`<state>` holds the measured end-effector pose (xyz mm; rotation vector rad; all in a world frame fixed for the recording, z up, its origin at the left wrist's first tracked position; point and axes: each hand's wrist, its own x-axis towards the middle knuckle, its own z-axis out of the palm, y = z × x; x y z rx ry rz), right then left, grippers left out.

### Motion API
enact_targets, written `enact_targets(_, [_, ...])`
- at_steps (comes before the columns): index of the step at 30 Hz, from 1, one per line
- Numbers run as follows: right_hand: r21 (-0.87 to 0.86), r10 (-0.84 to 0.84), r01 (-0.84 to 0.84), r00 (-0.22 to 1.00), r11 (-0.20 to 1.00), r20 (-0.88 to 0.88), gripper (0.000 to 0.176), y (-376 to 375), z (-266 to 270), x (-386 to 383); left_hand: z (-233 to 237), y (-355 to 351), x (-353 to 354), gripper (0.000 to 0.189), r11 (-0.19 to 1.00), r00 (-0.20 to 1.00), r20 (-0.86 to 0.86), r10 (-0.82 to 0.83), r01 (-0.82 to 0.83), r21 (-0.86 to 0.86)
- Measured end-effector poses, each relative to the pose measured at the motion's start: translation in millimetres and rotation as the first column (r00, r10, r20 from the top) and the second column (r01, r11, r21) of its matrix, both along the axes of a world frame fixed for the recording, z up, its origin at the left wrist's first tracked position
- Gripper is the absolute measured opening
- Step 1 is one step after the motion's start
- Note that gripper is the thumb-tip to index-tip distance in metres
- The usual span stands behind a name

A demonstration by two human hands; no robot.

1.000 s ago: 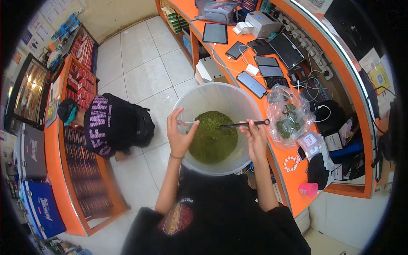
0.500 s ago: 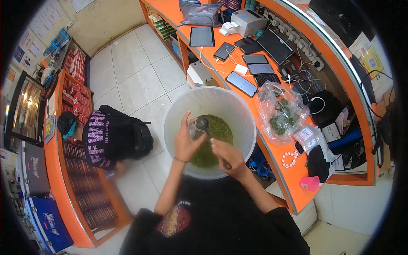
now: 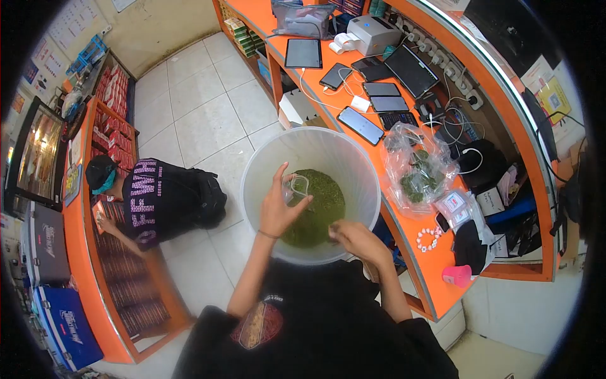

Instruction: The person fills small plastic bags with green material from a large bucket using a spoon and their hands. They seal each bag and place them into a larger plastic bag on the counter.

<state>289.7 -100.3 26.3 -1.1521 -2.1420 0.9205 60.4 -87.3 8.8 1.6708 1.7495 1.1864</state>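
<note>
A large translucent plastic tub [image 3: 262,161] stands before me, its bottom covered with finely broken green stuff [image 3: 327,196]. Over it, my left hand [image 3: 278,211] pinches a small clear plastic bag [image 3: 300,184] between thumb and fingers, the bag's mouth spread apart. My right hand [image 3: 361,241] is closed low inside the tub's near right side, around the handle of a dark spoon. The spoon itself hardly shows now; its bowl is hidden.
Along the right runs an orange counter [image 3: 413,265] with several phones and tablets, a printer [image 3: 374,33], a plastic bag of green clumps [image 3: 420,174], a bead bracelet [image 3: 428,239] and a pink cup [image 3: 456,275]. Another person [image 3: 167,199] crouches left by an orange shelf [image 3: 82,252].
My right hand has moved the spoon away from the small bag, down and right into the tub. My left hand stays put. The other person's hand has reached to the shelf.
</note>
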Motion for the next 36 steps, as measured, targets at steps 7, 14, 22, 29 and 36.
enact_targets(7, [0.143, -0.035, 0.035, 0.999, 0.989, -0.007, 0.049, 24.5, 6.2, -25.9, -4.3, 1.6, 1.8, 0.093, 0.984, 0.983, -0.071, -0.17, 0.172, 0.032])
enact_targets(14, [0.303, 0.05, -0.061, 0.998, 0.951, 0.044, 0.027, 52.2, -13.2, -35.4, -7.3, 0.4, 0.5, 0.057, 0.972, 0.968, -0.137, -0.208, 0.22, 0.085])
enact_targets(22, [-0.184, -0.168, 0.101, 0.901, 0.978, -0.399, 0.02, 52.0, -8.0, -35.1, -11.1, 2.8, -1.7, 0.026, 0.96, 0.948, 0.265, -0.176, 0.225, -0.166])
enact_targets(29, [-0.541, -0.276, -0.019, 0.844, 0.841, -0.46, 0.018, 39.1, -17.0, -36.4, 3.3, 0.8, 3.3, 0.023, 0.958, 0.785, 0.6, -0.154, 0.267, -0.104])
enact_targets(36, [-0.32, -0.249, 0.085, 0.82, 0.943, -0.515, 0.01, 35.4, -27.6, -47.4, -4.1, 3.2, -2.6, 0.021, 0.963, 0.794, 0.592, -0.138, 0.248, -0.108])
